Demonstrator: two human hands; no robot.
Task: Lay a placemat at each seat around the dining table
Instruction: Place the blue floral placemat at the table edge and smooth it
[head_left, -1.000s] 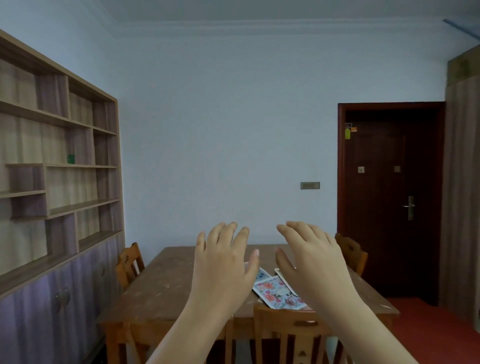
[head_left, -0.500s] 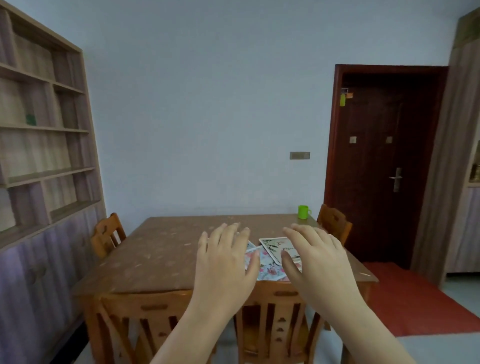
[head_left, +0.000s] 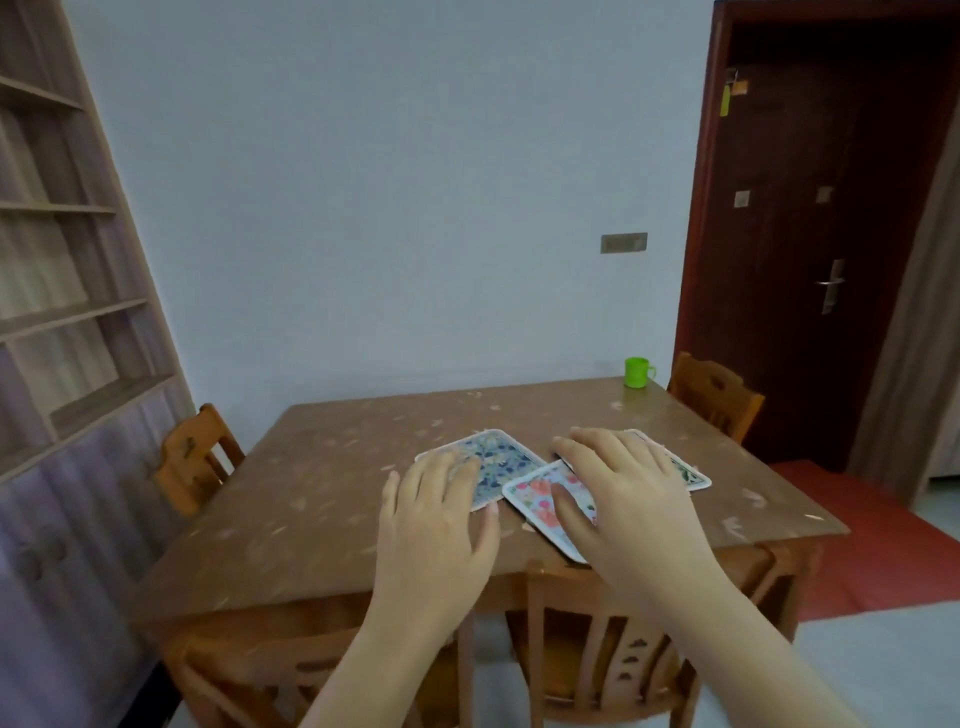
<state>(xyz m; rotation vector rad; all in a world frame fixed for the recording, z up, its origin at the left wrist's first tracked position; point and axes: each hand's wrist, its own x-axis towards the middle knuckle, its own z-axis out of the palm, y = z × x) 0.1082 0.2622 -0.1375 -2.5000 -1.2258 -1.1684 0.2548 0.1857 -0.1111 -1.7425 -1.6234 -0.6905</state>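
Observation:
A brown dining table (head_left: 322, 499) carries a loose pile of three placemats near its front right. A blue-flowered placemat (head_left: 493, 457) lies at the left, a pink-flowered placemat (head_left: 540, 493) overlaps it in front, and a white, green-printed placemat (head_left: 688, 470) shows at the right, mostly hidden. My left hand (head_left: 434, 525) hovers with fingers spread in front of the blue mat. My right hand (head_left: 623, 499) is stretched out, fingers straight, above the pink and white mats. Neither hand holds anything.
A green cup (head_left: 638, 372) stands at the table's far right corner. Wooden chairs sit at the left side (head_left: 195, 457), the far right (head_left: 714, 395) and along the near edge (head_left: 608, 670). A shelf unit (head_left: 67, 322) lines the left wall. A dark door (head_left: 821, 234) and a red mat (head_left: 878, 540) are at right.
The view has tilted down and drawn closer to the table. Both hands have come lower and now hover over the pile of placemats.

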